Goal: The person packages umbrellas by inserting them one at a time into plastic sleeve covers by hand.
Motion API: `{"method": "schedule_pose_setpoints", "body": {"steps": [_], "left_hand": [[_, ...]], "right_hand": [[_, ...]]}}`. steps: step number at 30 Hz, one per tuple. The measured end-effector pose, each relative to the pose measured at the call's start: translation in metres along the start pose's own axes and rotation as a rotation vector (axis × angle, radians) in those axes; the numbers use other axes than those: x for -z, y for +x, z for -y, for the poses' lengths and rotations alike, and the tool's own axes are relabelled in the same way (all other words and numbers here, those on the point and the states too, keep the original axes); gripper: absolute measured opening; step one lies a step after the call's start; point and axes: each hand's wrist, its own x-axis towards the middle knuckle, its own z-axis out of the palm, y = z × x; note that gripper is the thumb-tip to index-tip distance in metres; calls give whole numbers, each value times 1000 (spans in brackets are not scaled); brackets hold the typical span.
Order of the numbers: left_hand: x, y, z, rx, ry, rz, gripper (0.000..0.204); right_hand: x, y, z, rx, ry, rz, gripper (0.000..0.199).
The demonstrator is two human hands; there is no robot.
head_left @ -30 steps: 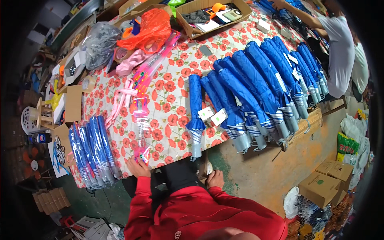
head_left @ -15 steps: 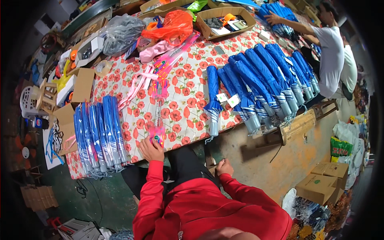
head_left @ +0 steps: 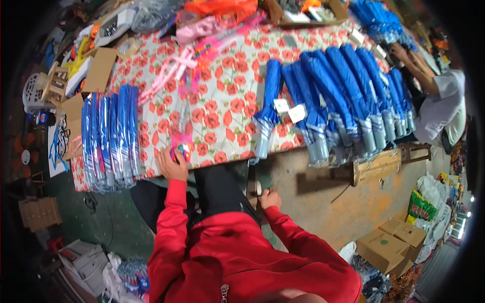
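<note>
From the head view, the left hand [head_left: 172, 164] sits at the near edge of the bench [head_left: 222, 126], fingers closed on the end of a pink toy [head_left: 181, 150]; just to its left lies a finished-looking stack of wrapped blue umbrellas [head_left: 108, 139]; the right hand [head_left: 269, 199] hangs below the bench edge, and whether it grips anything I cannot tell. Beyond it, a long row of blue folded umbrellas [head_left: 333, 101] seems yet unwrapped, so I'd judge plenty remains.

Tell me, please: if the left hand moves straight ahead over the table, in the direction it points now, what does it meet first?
Probably the pink toy at its fingertips: the left hand already rests at the table edge, touching or almost touching it. Beyond lie more pink packaged toys. Depth is unclear.
</note>
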Motion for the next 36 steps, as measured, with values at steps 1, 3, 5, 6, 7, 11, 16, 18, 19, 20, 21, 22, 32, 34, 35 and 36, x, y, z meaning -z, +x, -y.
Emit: {"method": "schedule_pose_setpoints", "body": {"steps": [1, 3, 5, 6, 7, 11, 16, 18, 19, 20, 21, 22, 32, 34, 35, 36], "left_hand": [[1, -2, 0, 19, -24, -7, 24], [2, -3, 1, 62, -21, 40, 24], [-1, -2, 7, 68, -14, 61, 24], [2, -4, 10, 88, -7, 46, 24], [5, -7, 6, 86, 5, 77, 24], [11, -9, -30, 479, -271, 186, 22], [32, 0, -64, 640, -729, 366, 20], [41, 12, -67, 767, -861, 440, 21], [43, 20, -70, 888, -997, 512, 21], [43, 26, -72, 1005, -1137, 586, 22], [42, 29, -73, 1119, -1281, 664, 23], [41, 23, -65, 1160, -1322, 650, 26], [42, 0, -19, 1179, -1583, 840, 30], [47, 5, -25, 1127, -1602, 821, 29], [50, 9, -31, 1094, -1609, 814, 29], [53, 10, -35, 1063, -1614, 807, 28]], "right_hand": [[0, 1, -1, -8, 0, 30, 38], [-3, 0, -7, 62, 223, 6, 32], [-4, -6, -2, 151, 486, -115, 24], [6, -12, 9, 166, 543, -141, 25], [14, -18, 15, 240, 559, -225, 25], [78, -30, 70, 469, 620, -379, 25], [144, -14, 151, 467, 874, -244, 35], [154, 0, 170, 578, 756, -330, 50], [159, 9, 180, 584, 748, -338, 50], [163, 20, 191, 674, 502, -485, 56], [167, 23, 198, 753, 247, -629, 62], [171, 20, 204, 669, 121, -473, 66], [135, -12, 179, 662, 210, -497, 66], [121, -7, 167, 686, 352, -531, 60], [115, -5, 160, 697, 429, -551, 56], [108, -2, 154, 707, 506, -569, 53]]}}
